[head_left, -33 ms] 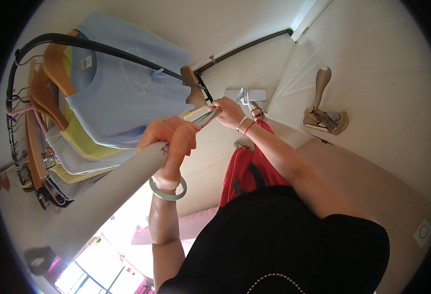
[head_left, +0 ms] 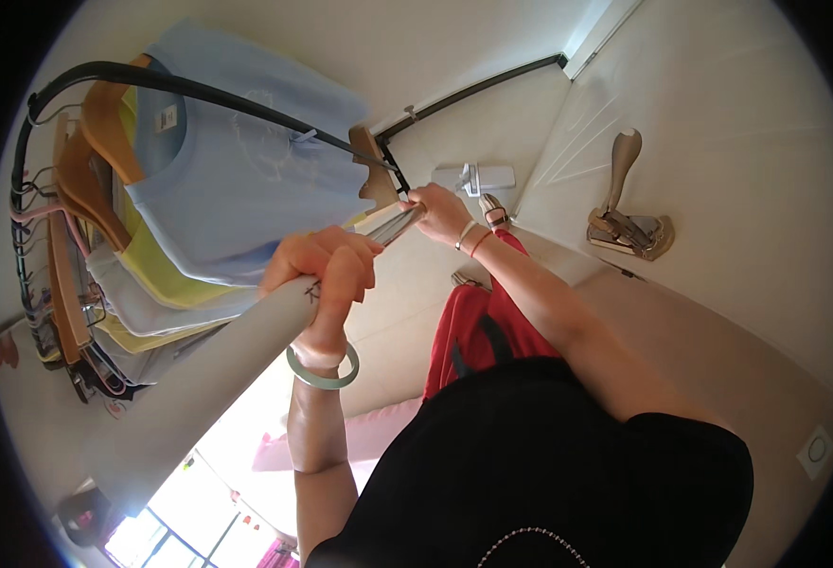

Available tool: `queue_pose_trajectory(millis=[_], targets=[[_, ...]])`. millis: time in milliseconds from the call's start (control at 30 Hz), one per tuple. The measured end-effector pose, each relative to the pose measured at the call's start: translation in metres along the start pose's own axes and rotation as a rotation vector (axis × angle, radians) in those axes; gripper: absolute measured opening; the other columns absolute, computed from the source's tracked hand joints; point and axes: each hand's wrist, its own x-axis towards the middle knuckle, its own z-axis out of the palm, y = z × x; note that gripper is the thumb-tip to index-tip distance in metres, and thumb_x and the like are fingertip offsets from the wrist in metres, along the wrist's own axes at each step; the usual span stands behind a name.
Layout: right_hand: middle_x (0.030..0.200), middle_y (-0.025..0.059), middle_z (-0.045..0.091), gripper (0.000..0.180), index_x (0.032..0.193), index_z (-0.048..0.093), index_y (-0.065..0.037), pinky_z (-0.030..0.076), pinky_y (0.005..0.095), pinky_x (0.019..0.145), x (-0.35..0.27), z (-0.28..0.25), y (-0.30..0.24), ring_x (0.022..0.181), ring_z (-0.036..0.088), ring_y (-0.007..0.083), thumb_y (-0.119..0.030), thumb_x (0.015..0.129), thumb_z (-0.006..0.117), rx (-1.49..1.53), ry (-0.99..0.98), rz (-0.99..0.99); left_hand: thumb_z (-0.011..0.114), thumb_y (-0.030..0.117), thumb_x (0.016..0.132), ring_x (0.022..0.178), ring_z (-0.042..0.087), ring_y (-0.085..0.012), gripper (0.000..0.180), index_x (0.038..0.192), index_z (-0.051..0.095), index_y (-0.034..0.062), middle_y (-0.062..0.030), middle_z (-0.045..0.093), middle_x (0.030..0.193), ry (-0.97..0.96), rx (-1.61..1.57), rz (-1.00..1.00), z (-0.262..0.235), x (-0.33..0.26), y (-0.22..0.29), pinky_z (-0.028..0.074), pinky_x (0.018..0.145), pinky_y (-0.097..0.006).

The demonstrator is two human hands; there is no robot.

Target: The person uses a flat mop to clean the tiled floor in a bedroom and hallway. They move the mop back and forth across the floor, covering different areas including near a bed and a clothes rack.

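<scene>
At the far left, wooden hangers (head_left: 76,189) crowd a black rail (head_left: 199,90), carrying a yellow shirt (head_left: 166,270) and, in front of it, a light blue shirt (head_left: 237,180). The left hand (head_left: 327,270) has its grip clenched around a thick grey pole (head_left: 199,369), a pale green bangle (head_left: 322,369) on that wrist. Further right, the right hand (head_left: 440,213) grips the pole's thin metal end (head_left: 393,225) just below the wooden hanger of the blue shirt. A door handle (head_left: 625,204) sits on the door at right.
</scene>
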Motion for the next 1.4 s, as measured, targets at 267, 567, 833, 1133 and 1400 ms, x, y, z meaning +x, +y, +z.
queue_pose_trajectory(millis=[267,567,833,1133,1400], targets=[[0.087,0.0162,0.069,0.017,0.080,0.069,-0.006,0.051,0.0437,0.073,0.072,0.008,0.041,0.085,0.064,0.0362,-0.022,0.086,0.065,0.067,-0.042,0.009,0.048,-0.009,0.089,0.063,0.054,-0.0161,0.017,0.078,0.044,0.0038,-0.0066,0.052,0.064,0.064,0.146,0.096,0.014,0.012,-0.047,0.054,0.079,-0.044],[0.084,0.0103,0.069,0.011,0.082,0.068,-0.011,0.050,0.0408,0.080,0.067,0.022,0.041,0.089,0.064,0.0312,-0.011,0.083,0.057,0.007,-0.031,0.063,0.047,-0.013,0.087,0.060,0.054,-0.0158,0.019,0.078,0.043,0.0033,-0.0057,0.050,0.061,0.089,0.286,0.136,0.016,0.002,-0.069,0.054,0.076,-0.042],[0.077,0.0094,0.067,0.013,0.080,0.069,-0.016,0.048,0.0428,0.080,0.021,0.028,0.020,0.082,0.064,0.0311,-0.021,0.084,0.057,0.019,0.065,0.051,0.052,-0.012,0.085,0.059,0.057,-0.0140,0.016,0.078,0.048,0.0011,-0.0090,0.058,0.063,0.065,0.164,0.062,0.003,0.006,-0.027,0.055,0.072,-0.034],[0.079,0.0115,0.067,0.018,0.085,0.073,-0.017,0.050,0.0440,0.077,-0.025,0.024,-0.011,0.080,0.065,0.0323,-0.029,0.086,0.059,0.001,0.070,0.161,0.052,-0.006,0.089,0.058,0.055,-0.0127,0.017,0.075,0.047,0.0016,-0.0059,0.054,0.060,0.007,0.108,-0.050,0.005,-0.001,0.005,0.055,0.072,-0.034],[0.079,0.0112,0.067,0.019,0.085,0.072,-0.016,0.046,0.0417,0.080,-0.048,0.021,-0.003,0.078,0.065,0.0319,-0.029,0.085,0.058,-0.021,0.029,0.160,0.047,-0.005,0.088,0.057,0.052,-0.0159,0.019,0.073,0.041,0.0043,-0.0074,0.051,0.058,-0.065,0.197,-0.104,0.018,-0.018,0.016,0.053,0.074,-0.040]])
